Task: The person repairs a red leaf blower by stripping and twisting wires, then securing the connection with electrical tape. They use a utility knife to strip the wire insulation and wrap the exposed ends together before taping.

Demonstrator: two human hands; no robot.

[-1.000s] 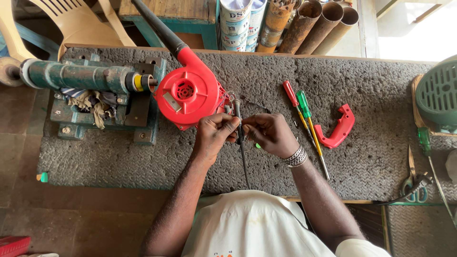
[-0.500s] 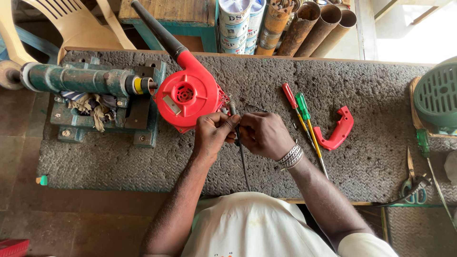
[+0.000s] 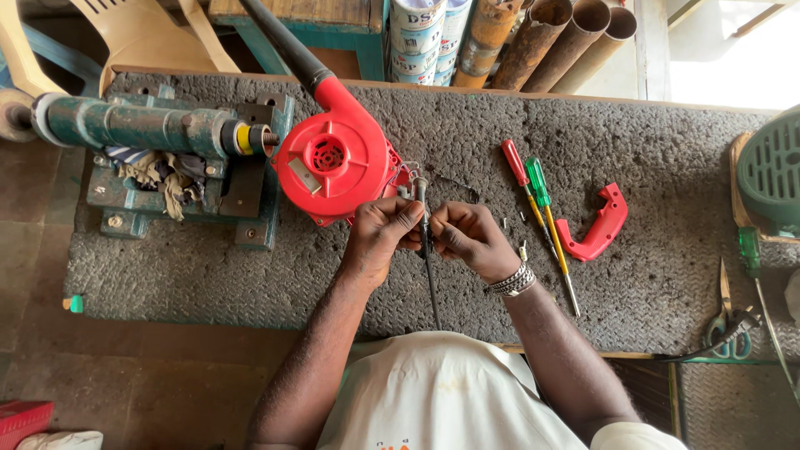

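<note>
A red electric blower [image 3: 333,162] with a black nozzle lies on the dark textured mat [image 3: 208,267]. Just in front of it my left hand [image 3: 379,237] and my right hand [image 3: 467,240] meet, both pinching the blower's black power cord [image 3: 432,283] close to where it enters the housing. The cord runs down from my fingers toward my body. Thin wire ends show above my fingertips. A metal bracelet circles my right wrist.
A red-handled screwdriver [image 3: 521,179], a green-handled screwdriver [image 3: 546,208] and a red handle cover [image 3: 596,229] lie to the right. A green lathe-like machine [image 3: 158,133] stands left. Scissors [image 3: 727,321] and another green screwdriver [image 3: 754,267] lie far right. Pipes [image 3: 542,33] lean behind.
Both hands stay together at the cord by the blower, fingers shifting slightly. The view has drifted a little; nothing else on the mat moved.
</note>
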